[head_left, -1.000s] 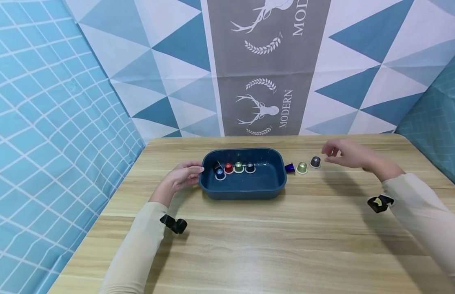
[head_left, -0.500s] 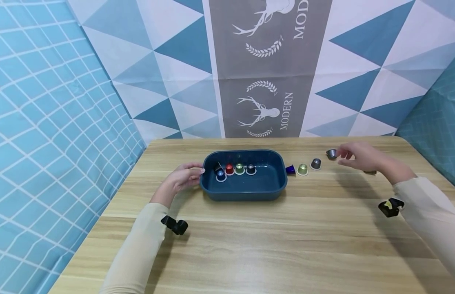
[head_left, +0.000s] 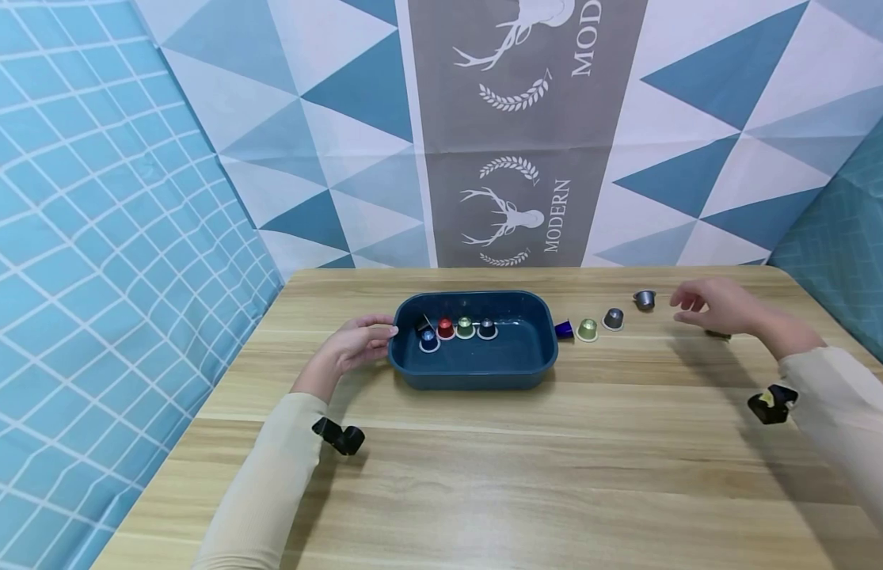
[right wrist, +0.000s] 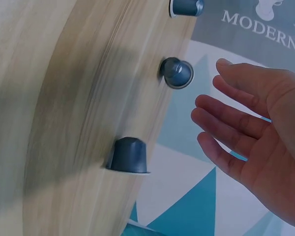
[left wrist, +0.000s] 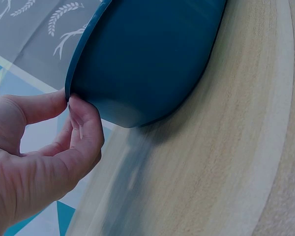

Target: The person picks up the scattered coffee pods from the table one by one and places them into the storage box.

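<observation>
My left hand [head_left: 357,345] pinches the left rim of a dark blue plastic bin [head_left: 477,381] between thumb and fingers, seen closely at the bin wall [left wrist: 147,54] in the left wrist view. Several coffee capsules stand inside, among them a red capsule [head_left: 445,328], a green capsule [head_left: 466,326] and a blue capsule [head_left: 428,340]. My right hand [head_left: 719,307] hovers over the table's right side, fingers loosely bent, holding nothing. A tipped grey capsule [head_left: 645,300] lies just left of its fingertips. Another dark capsule [right wrist: 129,155] is mostly hidden beneath that hand in the head view.
Right of the bin, a dark blue capsule [head_left: 564,330] lies on its side against it. A light green capsule [head_left: 587,329] and a dark grey capsule [head_left: 614,319] stand beyond it in a row. Behind the wooden table [head_left: 470,475] hangs a patterned cloth [head_left: 512,222].
My right hand has moved right, uncovering the tipped grey capsule, which has rolled slightly since half a second ago. My left hand and the bin have stayed in place.
</observation>
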